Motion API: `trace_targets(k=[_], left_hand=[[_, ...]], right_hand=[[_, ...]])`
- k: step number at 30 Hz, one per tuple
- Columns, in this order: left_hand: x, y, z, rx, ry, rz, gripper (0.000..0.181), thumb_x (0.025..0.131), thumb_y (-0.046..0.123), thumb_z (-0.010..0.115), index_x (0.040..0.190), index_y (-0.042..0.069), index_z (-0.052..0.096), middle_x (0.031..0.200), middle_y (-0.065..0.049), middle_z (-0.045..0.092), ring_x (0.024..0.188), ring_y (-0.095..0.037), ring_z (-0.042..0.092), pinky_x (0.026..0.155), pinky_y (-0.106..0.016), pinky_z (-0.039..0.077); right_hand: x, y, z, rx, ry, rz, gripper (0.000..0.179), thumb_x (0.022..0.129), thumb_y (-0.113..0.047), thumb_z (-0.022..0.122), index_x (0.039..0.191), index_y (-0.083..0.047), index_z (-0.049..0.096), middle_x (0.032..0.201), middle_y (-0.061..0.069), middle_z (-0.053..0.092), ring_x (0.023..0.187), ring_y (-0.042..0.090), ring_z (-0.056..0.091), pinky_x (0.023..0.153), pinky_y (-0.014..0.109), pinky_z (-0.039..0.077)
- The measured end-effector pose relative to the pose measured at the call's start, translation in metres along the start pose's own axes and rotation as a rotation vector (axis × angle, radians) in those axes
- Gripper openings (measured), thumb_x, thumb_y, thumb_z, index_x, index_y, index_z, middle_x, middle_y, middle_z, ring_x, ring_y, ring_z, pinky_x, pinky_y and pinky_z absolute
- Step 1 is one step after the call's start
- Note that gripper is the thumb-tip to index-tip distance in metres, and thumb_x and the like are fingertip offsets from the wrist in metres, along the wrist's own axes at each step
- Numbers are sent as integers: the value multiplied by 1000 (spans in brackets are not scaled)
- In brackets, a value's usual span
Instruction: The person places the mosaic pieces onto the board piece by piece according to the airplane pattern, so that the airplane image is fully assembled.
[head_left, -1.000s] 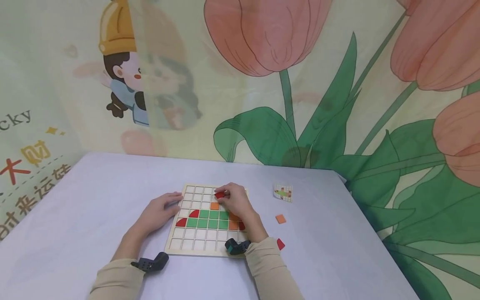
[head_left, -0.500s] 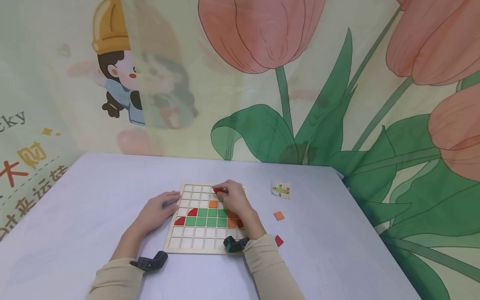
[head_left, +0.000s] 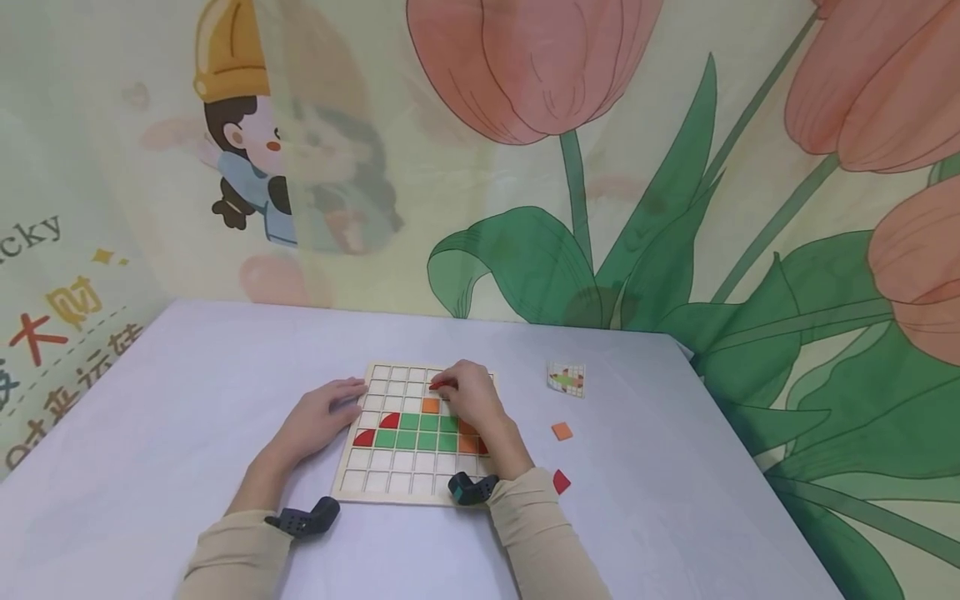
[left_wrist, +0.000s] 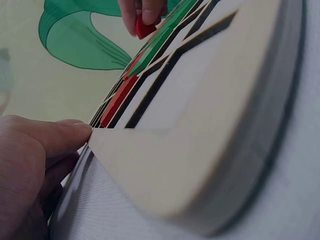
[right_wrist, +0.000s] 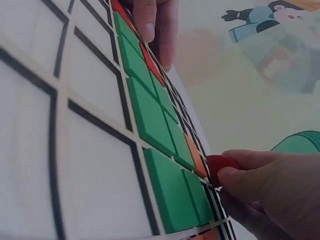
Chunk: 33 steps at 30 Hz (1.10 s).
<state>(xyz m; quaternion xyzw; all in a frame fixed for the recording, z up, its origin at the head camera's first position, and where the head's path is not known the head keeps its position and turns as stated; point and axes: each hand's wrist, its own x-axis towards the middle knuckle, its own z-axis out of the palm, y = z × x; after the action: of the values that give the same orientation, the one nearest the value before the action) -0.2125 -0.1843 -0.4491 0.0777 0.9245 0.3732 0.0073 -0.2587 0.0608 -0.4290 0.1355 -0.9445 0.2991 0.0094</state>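
Note:
A wooden grid board lies on the table. My right hand is over its upper right part, pinching a red quarter-circle tile between thumb and fingers, close beyond an orange square tile. My left hand rests along the board's left edge; in the left wrist view its thumb touches the rim. Two rows of green square tiles fill the middle cells, with red curved tiles at their left ends. More orange tiles sit at the right, partly hidden by my right forearm.
Right of the board, a small pattern card lies on the white-covered table. Below it are a loose orange square and a loose red curved tile. A printed cloth backdrop hangs behind the table.
The red tile in my right hand has tilted and shows as a thinner sliver in the head view. My left hand stays at the board's edge. The head view has shifted slightly.

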Motion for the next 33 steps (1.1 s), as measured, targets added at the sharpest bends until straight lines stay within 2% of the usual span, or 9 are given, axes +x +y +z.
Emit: trace_targets(k=[7,12,16,21,24,30,33], left_hand=[[1,1,-1,0,2,-7,43,93,17,56,134,6,53,146,-15,45,139,-39,32,114,-57,26],[1,2,-1,-10,-1,-11,43,93,18,55,134,6,53,146,-15,45,139,-39,32,114,-57,26],[1,2,0,-16,-2,-7,43,93,18,56,134,6,53,146,-15,45,139,-39,32,113,-58,26],[1,0,1,-15,-2,-15,43,93,18,56,135,6,53,146,-15,44,140,-38,31,114,-57,25],[2,-1,1,-9,-1,-17,43,93,18,56,135,6,53,147,-15,44,140,-38,31,114,-57,25],[2,-2,1,-9,0,-19,43,93,18,56,135,6,53,147,-14,44,140,-38,31,114,-56,25],[2,-2,2,-8,1,-22,43,93,18,56,135,7,53,147,-14,44,140,-38,31,114,-56,25]], right_hand=[[1,-6,0,-107,6,-9,23,86,-13,70,108,-14,71,89,-1,63,81,11,57,75,21,54],[0,-9,2,-121,64,20,13,83,-14,74,96,-14,72,82,-3,61,74,10,53,68,20,51],[0,-9,3,-117,45,-7,13,82,-18,75,94,-15,75,80,-4,61,73,9,52,65,19,49],[-1,-8,2,-132,-21,-72,18,83,-22,73,99,-15,77,88,-2,67,82,10,59,72,19,52],[-1,-8,2,-169,-50,-110,18,86,-19,69,103,-15,76,94,-1,68,88,12,62,77,20,54],[-1,-6,3,-154,-60,-90,27,92,-12,61,118,-17,69,106,2,64,96,15,61,88,25,55],[-1,-4,5,-154,-86,-123,27,93,-14,60,119,-18,68,112,2,61,101,16,59,93,27,53]])
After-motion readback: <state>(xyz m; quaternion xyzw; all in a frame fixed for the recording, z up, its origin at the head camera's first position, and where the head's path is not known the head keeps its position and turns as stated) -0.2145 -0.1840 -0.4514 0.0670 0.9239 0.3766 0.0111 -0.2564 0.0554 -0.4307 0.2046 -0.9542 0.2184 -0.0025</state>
